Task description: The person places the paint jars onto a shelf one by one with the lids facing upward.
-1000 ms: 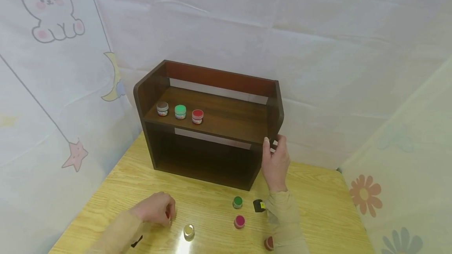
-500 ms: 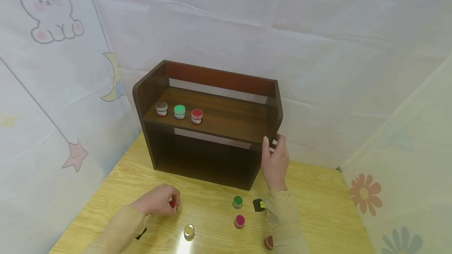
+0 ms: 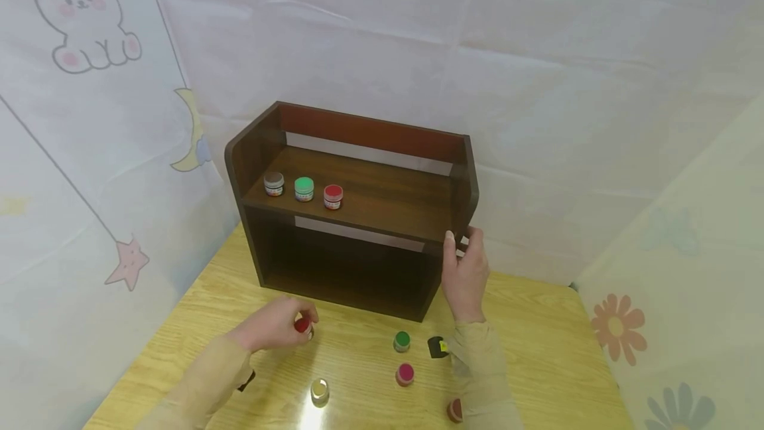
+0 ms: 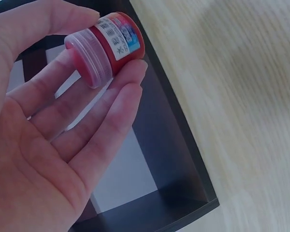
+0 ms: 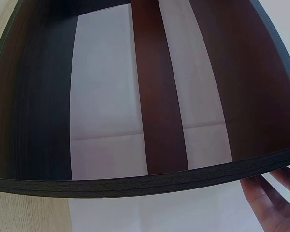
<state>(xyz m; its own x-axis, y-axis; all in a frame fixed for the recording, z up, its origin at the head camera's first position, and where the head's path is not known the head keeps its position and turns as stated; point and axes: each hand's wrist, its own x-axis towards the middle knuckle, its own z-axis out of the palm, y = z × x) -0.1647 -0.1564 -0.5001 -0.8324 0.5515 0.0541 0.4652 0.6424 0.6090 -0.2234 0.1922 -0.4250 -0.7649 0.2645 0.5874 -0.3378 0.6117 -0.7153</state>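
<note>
My left hand (image 3: 276, 325) pinches a small red paint jar (image 3: 303, 325) just in front of the shelf's lower edge. In the left wrist view the jar (image 4: 111, 48) lies tilted between thumb and fingers, its clear lid toward the palm and its printed label showing. My right hand (image 3: 465, 277) grips the right side of the dark wooden shelf (image 3: 382, 201), thumb in front and fingers behind. On the upper board stand a brown-lidded jar (image 3: 274, 184), a mint green jar (image 3: 304, 189) and another red jar (image 3: 333, 196), in a row at the left.
On the wooden table (image 3: 549, 350) stand a yellowish jar (image 3: 319, 391), a dark green jar (image 3: 402, 341) and a magenta jar (image 3: 404, 374). A brownish-red jar (image 3: 455, 410) is partly hidden by the right sleeve. White printed cloth (image 3: 537, 118) hangs behind and at the sides.
My left hand has moved forward and to the right, toward the shelf, carrying the red paint jar. The right hand keeps its hold on the shelf's side.
</note>
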